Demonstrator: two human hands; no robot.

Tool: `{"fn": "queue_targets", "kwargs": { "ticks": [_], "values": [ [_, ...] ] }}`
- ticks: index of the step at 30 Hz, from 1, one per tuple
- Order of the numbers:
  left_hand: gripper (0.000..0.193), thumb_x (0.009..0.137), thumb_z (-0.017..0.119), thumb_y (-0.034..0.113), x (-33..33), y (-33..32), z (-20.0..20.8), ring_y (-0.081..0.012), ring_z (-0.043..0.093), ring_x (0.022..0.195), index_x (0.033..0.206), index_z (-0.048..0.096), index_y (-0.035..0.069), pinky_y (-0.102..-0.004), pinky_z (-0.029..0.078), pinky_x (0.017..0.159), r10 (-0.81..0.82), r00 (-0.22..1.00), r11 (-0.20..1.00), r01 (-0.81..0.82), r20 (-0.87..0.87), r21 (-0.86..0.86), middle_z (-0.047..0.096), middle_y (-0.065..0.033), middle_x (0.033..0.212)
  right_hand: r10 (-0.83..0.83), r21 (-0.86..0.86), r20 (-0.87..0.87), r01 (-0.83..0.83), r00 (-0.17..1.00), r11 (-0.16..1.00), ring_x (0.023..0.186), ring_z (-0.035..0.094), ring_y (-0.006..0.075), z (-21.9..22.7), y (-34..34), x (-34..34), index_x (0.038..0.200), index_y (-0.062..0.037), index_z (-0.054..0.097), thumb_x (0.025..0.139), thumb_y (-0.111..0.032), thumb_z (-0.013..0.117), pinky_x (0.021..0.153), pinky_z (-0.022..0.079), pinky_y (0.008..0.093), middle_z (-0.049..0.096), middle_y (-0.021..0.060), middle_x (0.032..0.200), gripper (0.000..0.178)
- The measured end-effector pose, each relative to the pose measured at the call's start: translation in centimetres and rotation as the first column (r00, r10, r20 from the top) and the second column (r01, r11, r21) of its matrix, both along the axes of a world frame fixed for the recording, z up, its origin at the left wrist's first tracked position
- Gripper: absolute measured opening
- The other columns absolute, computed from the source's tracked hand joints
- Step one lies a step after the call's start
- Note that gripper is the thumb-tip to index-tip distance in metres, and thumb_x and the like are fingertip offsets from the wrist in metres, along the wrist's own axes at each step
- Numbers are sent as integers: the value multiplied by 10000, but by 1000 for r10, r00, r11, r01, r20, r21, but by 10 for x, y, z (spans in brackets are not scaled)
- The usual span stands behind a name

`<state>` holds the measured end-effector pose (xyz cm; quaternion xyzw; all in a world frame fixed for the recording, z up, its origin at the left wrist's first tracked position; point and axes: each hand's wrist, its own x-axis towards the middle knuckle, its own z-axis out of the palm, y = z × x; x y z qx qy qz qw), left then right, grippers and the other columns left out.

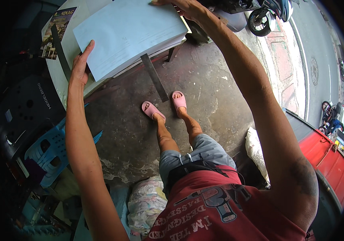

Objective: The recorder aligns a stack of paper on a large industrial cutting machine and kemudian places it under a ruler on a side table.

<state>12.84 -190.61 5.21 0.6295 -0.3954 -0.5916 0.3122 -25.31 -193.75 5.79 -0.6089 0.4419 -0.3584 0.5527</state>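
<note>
A thick stack of large paper sheets (131, 38), pale blue-white on top, lies on a white table at the top of the view. My left hand (82, 64) grips its left edge, thumb up along the side and the other fingers partly hidden. At the far right corner, my right hand (182, 7) holds the stack, with some fingers over the top edge and others down its side. A dark flat strip (154, 78) sticks out from under the near side of the stack, over the floor. Another dark strip (60, 52) lies left of the stack.
A printed booklet (59, 30) rests on the white table (53, 68). Beside it at left stand a dark machine (23, 108) and a blue plastic chair (51, 150). White sacks (146, 203) sit by my legs. A motorcycle wheel (259, 23) and red gate (332, 160) are at right.
</note>
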Motion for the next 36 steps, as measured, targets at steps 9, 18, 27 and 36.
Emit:
{"fn": "queue_targets", "kwargs": {
  "ticks": [9,18,27,36],
  "values": [
    [878,755,809,520,-14,-5,0,-246,541,1216,1338,519,-69,-362,404,1047,-12,1000,1000,12,-12,-10,566,-166,1327,49,-316,-101,-79,994,945,1178,584,306,-11,-8,-17,1209,-109,697,949,-322,417,974,439,494,667,90,1263,437],
    [944,698,799,615,-42,-20,-11,-293,482,1293,1295,559,-76,-433,301,1120,-103,994,995,103,-38,-17,568,-212,1331,-71,-568,-350,-151,934,809,1020,630,259,-25,-13,-64,1144,-63,617,849,67,529,797,512,312,636,97,1258,334],
    [1027,620,808,676,-16,-15,-21,-390,294,1426,1293,574,-63,-515,147,1166,-73,997,996,74,13,-51,496,-255,1410,-70,198,-30,74,997,977,1115,627,252,-48,-43,-48,1259,-40,656,978,-386,515,1038,453,392,646,155,1239,468],
    [912,757,749,619,-14,8,20,-375,305,1432,1411,500,34,-591,183,1131,52,999,975,-52,2,216,477,-183,1465,30,14,125,-32,992,999,1171,578,194,-53,-22,-20,1272,-129,668,951,-490,545,1073,373,339,637,110,1281,498]
  ]
}}
